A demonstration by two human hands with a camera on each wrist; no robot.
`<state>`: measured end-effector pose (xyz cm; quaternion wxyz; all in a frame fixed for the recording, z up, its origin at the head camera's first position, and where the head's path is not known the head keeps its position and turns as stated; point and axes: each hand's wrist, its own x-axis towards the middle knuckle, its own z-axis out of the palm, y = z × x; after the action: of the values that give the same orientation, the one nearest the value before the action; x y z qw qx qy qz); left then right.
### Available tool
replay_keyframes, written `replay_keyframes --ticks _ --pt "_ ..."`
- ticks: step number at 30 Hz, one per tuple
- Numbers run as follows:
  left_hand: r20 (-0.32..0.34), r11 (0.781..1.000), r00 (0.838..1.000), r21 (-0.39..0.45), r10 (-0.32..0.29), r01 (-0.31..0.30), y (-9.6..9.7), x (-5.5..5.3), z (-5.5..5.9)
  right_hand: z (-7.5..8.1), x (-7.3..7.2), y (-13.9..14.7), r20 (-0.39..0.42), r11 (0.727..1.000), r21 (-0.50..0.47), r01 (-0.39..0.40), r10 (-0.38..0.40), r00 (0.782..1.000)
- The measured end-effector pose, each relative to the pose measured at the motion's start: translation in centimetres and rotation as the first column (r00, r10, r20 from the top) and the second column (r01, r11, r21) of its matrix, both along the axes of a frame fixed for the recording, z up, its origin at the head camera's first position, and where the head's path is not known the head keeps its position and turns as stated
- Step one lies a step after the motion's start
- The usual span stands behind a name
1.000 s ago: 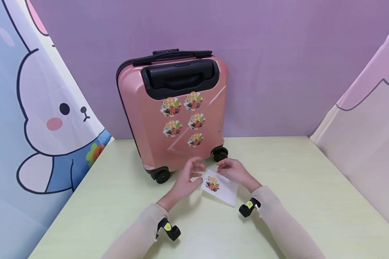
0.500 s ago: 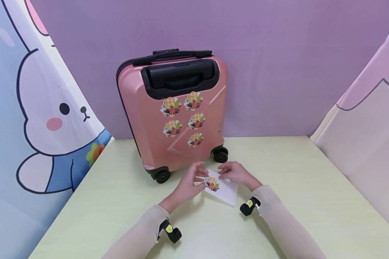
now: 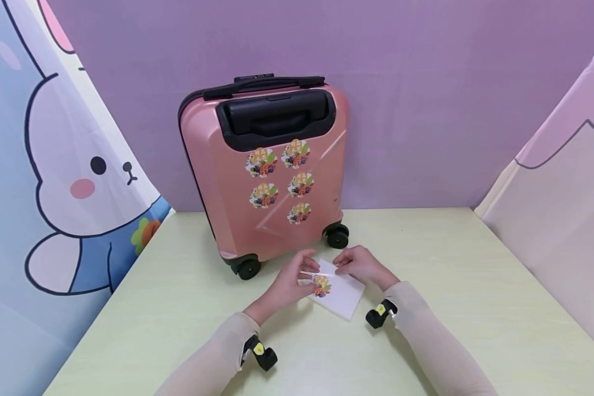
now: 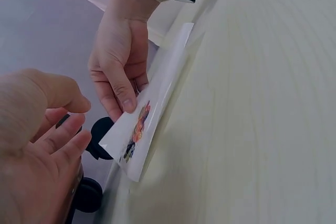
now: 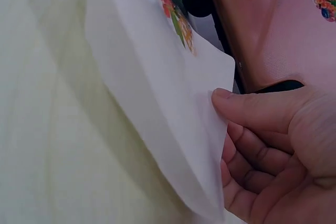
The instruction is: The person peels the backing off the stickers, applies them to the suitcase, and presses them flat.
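Note:
My right hand (image 3: 364, 266) pinches the far edge of a white backing sheet (image 3: 344, 296), thumb on top. One round fruit-print sticker (image 3: 321, 286) is on the sheet, towards its left end. In the right wrist view the sheet (image 5: 152, 93) bends and one side lifts over the table. My left hand (image 3: 289, 281) hovers at the sheet's left end, fingers loosely bent. The left wrist view shows a gap between thumb and fingers of this hand (image 4: 42, 129), with nothing between them. Behind both hands stands a pink suitcase (image 3: 227, 214), several matching stickers (image 3: 264, 195) on its front.
The suitcase rests on black wheels (image 3: 337, 236) close behind the hands. A pale wooden table (image 3: 425, 264) lies under everything. A purple cloth (image 3: 425, 110) hangs at the back, and a rabbit-print cloth (image 3: 94, 236) at the left. Each wrist wears a small black camera (image 3: 265, 358).
My left hand has moved slightly right over the sheet's end. My right hand has come down onto the sheet's edge, and the sheet has turned and tilted slightly.

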<state>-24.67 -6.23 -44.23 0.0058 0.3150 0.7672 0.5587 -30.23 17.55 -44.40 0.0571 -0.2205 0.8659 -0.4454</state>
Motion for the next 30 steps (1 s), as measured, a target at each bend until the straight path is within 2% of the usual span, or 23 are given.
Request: replay_keyframes --ticks 2,8,16,19,22,26,30 --pt "-0.015 1.000 1.000 -0.020 0.006 -0.006 0.1 0.0 0.1 0.2 -0.1 -0.2 0.013 0.999 0.023 0.023 -0.023 1.000" --pt "-0.072 0.992 0.997 -0.117 0.031 -0.039 0.1 0.0 0.5 1.2 0.0 -0.6 0.014 0.999 0.035 0.023 -0.023 1.000" --pt "-0.195 0.945 0.979 -0.306 0.057 -0.116 -0.1 0.3 0.7 2.5 0.5 -1.2 0.097 0.999 0.021 0.030 -0.032 0.995" --pt "-0.266 0.935 0.963 -0.328 0.044 -0.134 -0.3 0.4 0.7 2.9 0.7 -1.4 0.149 1.000 -0.001 0.023 -0.023 0.989" --pt "-0.339 0.936 0.941 -0.323 0.022 -0.138 -0.5 0.4 0.7 3.0 0.9 -1.4 0.196 0.999 -0.045 0.002 0.007 0.981" --pt "-0.407 0.936 0.913 -0.320 0.005 -0.148 -0.7 0.4 0.6 2.9 0.9 -1.3 0.244 0.991 -0.127 -0.051 0.081 0.966" --pt "-0.453 0.926 0.892 -0.337 -0.004 -0.167 -0.9 0.5 0.6 2.8 1.0 -1.3 0.293 0.970 -0.222 -0.102 0.166 0.942"
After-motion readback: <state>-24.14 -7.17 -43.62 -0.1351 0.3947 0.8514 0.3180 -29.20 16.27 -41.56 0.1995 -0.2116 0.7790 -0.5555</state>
